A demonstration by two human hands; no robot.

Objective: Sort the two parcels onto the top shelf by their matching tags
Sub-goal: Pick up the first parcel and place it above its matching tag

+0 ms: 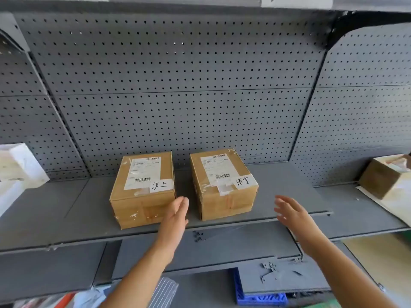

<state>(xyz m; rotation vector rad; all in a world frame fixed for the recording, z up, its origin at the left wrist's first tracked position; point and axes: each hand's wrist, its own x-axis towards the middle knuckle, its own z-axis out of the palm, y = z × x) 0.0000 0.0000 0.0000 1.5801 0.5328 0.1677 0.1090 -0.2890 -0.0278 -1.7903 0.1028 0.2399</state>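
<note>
A grey pegboard back panel (178, 85) is seen behind a grey shelf (289, 196). Two brown parcels are set side by side mid-shelf, slightly apart: the left parcel (142, 192) near the front edge, the right parcel (223, 185) a little further back. Each bears a handwritten tag; the printed labels are too small to be read. The left hand (176, 213) is held flat between the parcels, fingers released; the right hand (291, 211) is spread open, apart from the right parcel. Further boxes are cut off at both frame edges.

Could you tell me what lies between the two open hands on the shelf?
In the head view, the right-hand brown cardboard parcel sits between the left hand and right hand, neither clearly touching it, on the grey metal shelf.
</note>
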